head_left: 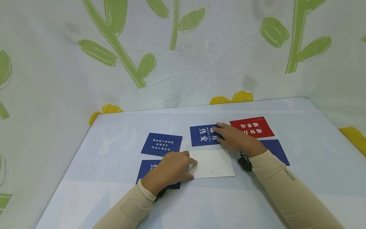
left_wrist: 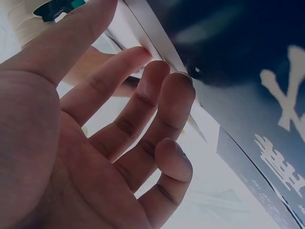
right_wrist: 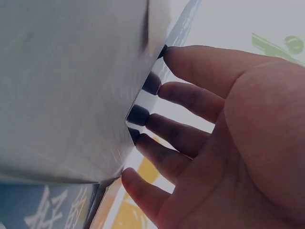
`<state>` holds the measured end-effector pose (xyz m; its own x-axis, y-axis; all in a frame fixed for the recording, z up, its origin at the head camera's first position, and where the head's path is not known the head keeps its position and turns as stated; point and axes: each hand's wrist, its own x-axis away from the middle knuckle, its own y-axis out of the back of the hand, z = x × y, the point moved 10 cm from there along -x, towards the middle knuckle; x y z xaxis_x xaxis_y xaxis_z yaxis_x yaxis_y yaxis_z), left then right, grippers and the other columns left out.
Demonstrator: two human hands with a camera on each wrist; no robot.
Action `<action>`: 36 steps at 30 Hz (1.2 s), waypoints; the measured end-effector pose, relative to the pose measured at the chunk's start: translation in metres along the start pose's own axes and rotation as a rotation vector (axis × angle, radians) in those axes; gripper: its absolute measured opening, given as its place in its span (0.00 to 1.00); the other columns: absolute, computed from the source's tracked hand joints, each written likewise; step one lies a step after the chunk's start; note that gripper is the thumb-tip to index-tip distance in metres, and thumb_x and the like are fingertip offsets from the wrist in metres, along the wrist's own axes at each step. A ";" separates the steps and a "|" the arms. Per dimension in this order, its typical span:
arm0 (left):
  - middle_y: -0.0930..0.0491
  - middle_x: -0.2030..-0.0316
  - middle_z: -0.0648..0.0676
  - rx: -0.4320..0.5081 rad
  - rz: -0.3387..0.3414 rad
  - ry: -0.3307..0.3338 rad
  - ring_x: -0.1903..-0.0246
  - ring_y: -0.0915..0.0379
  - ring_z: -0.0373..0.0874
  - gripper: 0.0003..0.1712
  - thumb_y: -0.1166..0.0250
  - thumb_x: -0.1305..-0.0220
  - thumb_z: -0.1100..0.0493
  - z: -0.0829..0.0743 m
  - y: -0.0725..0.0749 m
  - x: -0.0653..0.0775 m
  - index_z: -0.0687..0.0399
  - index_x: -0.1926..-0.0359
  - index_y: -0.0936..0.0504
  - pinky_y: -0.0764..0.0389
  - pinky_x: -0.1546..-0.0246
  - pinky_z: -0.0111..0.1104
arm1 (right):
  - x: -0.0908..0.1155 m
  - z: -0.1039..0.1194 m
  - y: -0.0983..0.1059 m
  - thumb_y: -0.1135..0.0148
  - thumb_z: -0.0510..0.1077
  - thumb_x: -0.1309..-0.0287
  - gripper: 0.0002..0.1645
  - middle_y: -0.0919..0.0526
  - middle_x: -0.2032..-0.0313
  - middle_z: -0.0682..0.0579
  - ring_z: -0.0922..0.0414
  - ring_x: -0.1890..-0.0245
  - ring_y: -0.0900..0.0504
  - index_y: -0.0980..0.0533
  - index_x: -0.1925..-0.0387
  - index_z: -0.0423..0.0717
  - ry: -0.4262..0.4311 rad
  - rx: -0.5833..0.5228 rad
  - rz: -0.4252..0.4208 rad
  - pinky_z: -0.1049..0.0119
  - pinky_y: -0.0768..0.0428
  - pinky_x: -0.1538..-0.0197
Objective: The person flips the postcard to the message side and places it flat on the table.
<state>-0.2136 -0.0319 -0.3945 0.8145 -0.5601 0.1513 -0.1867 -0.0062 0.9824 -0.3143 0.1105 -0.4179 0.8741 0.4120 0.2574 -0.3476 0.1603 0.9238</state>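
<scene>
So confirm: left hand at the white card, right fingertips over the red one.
No: in the head view, the right hand has its fingertips over a blue card, not the red card. The left hand is at the white card.

From my station I count four blue cards (head_left: 161,144), one red card (head_left: 254,127) and one white card (head_left: 213,163), which makes six cards on one worktop (head_left: 223,203). I see two hands, one left hand (head_left: 172,167) and one right hand (head_left: 235,136), and two beige sleeves (head_left: 294,187). Along the backdrop (head_left: 200,76) I make out three long green stems (head_left: 297,31), plus three yellow patches (head_left: 354,138) around the worktop's edges.
</scene>
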 end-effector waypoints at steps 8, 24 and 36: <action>0.14 0.55 0.50 0.019 0.001 0.019 0.71 0.25 0.39 0.29 0.21 0.51 0.41 0.000 -0.001 0.000 0.40 0.46 0.13 0.19 0.65 0.29 | 0.002 0.000 -0.002 0.39 0.49 0.32 0.38 0.43 0.24 0.39 0.38 0.25 0.43 0.39 0.25 0.50 0.014 -0.009 -0.003 0.41 0.30 0.33; 0.15 0.47 0.51 0.056 -0.144 0.047 0.45 0.19 0.48 0.24 0.37 0.33 0.38 0.011 0.044 -0.014 0.43 0.43 0.16 0.28 0.38 0.57 | 0.003 -0.003 -0.007 0.40 0.48 0.32 0.37 0.42 0.24 0.38 0.37 0.25 0.42 0.38 0.25 0.49 0.015 0.000 -0.012 0.41 0.30 0.34; 0.19 0.41 0.53 0.079 -0.135 0.150 0.39 0.24 0.53 0.24 0.36 0.32 0.43 0.025 0.048 -0.054 0.42 0.39 0.19 0.32 0.34 0.57 | 0.003 0.001 -0.005 0.40 0.48 0.32 0.36 0.41 0.25 0.38 0.37 0.26 0.41 0.37 0.26 0.47 0.048 0.023 -0.034 0.42 0.30 0.33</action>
<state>-0.2802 -0.0227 -0.3578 0.9067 -0.4200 0.0391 -0.1078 -0.1411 0.9841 -0.3096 0.1104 -0.4218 0.8678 0.4492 0.2124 -0.3095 0.1544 0.9383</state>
